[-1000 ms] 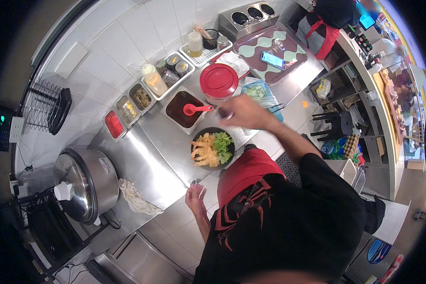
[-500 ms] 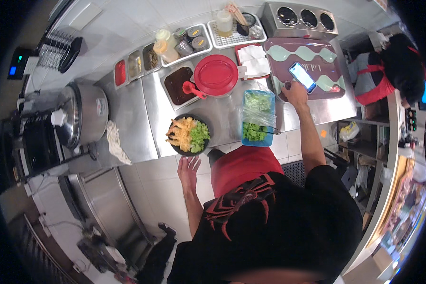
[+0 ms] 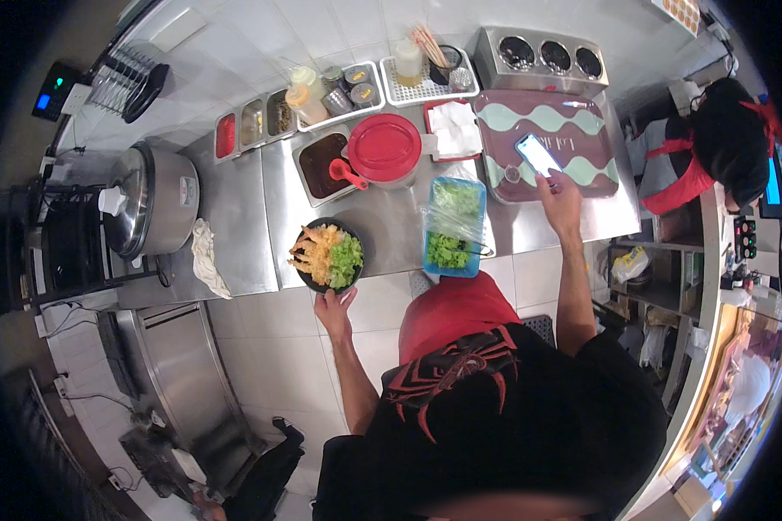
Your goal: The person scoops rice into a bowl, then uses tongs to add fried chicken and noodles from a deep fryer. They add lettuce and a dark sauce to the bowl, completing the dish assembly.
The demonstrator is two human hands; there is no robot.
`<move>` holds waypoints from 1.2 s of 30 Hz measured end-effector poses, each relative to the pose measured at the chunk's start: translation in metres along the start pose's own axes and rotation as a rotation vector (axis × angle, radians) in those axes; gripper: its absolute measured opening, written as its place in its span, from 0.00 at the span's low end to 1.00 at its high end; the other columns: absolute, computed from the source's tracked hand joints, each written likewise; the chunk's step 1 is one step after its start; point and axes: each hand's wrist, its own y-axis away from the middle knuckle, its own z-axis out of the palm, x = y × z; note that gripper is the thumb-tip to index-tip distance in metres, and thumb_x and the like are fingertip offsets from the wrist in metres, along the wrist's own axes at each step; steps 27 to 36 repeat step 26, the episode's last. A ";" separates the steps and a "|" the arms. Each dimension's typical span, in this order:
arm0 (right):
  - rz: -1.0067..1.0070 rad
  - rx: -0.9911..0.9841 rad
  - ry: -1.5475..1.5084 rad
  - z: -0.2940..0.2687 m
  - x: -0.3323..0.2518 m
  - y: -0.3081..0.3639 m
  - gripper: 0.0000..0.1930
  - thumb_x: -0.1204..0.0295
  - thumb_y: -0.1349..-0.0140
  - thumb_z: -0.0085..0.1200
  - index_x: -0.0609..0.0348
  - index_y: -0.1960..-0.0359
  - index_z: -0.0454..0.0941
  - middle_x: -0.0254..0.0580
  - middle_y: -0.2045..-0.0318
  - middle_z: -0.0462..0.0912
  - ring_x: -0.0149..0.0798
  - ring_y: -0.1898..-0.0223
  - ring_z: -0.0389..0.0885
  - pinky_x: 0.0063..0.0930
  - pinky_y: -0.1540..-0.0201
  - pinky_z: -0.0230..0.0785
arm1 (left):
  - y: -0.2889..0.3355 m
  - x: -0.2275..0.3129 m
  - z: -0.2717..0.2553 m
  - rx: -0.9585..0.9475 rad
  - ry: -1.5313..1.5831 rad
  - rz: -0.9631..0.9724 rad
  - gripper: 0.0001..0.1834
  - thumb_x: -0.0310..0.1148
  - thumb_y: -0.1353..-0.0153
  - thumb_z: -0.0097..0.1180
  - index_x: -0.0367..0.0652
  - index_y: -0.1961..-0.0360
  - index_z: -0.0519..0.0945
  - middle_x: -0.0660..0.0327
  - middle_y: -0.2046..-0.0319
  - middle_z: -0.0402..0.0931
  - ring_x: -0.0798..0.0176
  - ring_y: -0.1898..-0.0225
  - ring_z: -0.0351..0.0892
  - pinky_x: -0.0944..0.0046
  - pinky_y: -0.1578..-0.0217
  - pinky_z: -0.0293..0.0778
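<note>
A black bowl [image 3: 356,276] of fried shrimp, orange-yellow crumbs and green lettuce overhangs the counter's front edge. My left hand [image 3: 334,314] grips its near side, some fingers hidden beneath. On the right, my right hand [image 3: 563,207] pinches the near end of a phone [image 3: 537,153] with a lit screen, over a purple tray [image 3: 573,130] with pale green waves. Beside the phone stands a small clear cup [image 3: 505,174]. Between my hands sits a blue container [image 3: 431,252] of lettuce, partly covered by plastic film, with tongs [image 3: 483,252] at its side.
A sauce pan [image 3: 317,165] with a red ladle [image 3: 347,175] adjoins a red-lidded tub [image 3: 384,146]. Bottles and shakers fill a white basket [image 3: 369,106] behind. Left stand a large cooker [image 3: 165,200] and a cloth [image 3: 206,258]. Another person [image 3: 712,143] works at far right.
My left hand has come up to the bowl's near edge and taken hold of it. My right hand has shifted from beside the small cup to the phone's near end. The view has shifted slightly.
</note>
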 end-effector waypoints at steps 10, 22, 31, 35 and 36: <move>-0.635 -0.473 -0.559 0.147 -0.237 -0.070 0.35 0.57 0.45 0.70 0.66 0.41 0.73 0.53 0.49 0.80 0.42 0.47 0.80 0.34 0.48 0.76 | 0.074 0.041 -0.020 0.158 0.101 0.093 0.16 0.24 0.32 0.39 0.31 0.45 0.70 0.50 0.53 0.78 0.54 0.57 0.83 0.50 0.58 0.88; -0.485 -0.524 0.333 0.372 -0.366 -0.119 0.45 0.44 0.56 0.73 0.74 0.49 0.73 0.60 0.53 0.83 0.55 0.49 0.83 0.44 0.48 0.78 | 0.120 0.058 0.012 0.402 0.204 0.141 0.16 0.23 0.33 0.38 0.30 0.47 0.71 0.51 0.53 0.78 0.56 0.55 0.83 0.50 0.56 0.87; -0.515 -0.633 0.344 0.349 -0.374 -0.117 0.43 0.45 0.55 0.73 0.70 0.47 0.73 0.57 0.51 0.83 0.55 0.50 0.84 0.44 0.48 0.78 | 0.121 0.070 0.024 0.423 0.224 0.142 0.16 0.23 0.33 0.39 0.30 0.46 0.71 0.52 0.53 0.78 0.58 0.55 0.82 0.50 0.56 0.87; -0.515 -0.633 0.344 0.349 -0.374 -0.117 0.43 0.45 0.55 0.73 0.70 0.47 0.73 0.57 0.51 0.83 0.55 0.50 0.84 0.44 0.48 0.78 | 0.121 0.070 0.024 0.423 0.224 0.142 0.16 0.23 0.33 0.39 0.30 0.46 0.71 0.52 0.53 0.78 0.58 0.55 0.82 0.50 0.56 0.87; -0.515 -0.633 0.344 0.349 -0.374 -0.117 0.43 0.45 0.55 0.73 0.70 0.47 0.73 0.57 0.51 0.83 0.55 0.50 0.84 0.44 0.48 0.78 | 0.121 0.070 0.024 0.423 0.224 0.142 0.16 0.23 0.33 0.39 0.30 0.46 0.71 0.52 0.53 0.78 0.58 0.55 0.82 0.50 0.56 0.87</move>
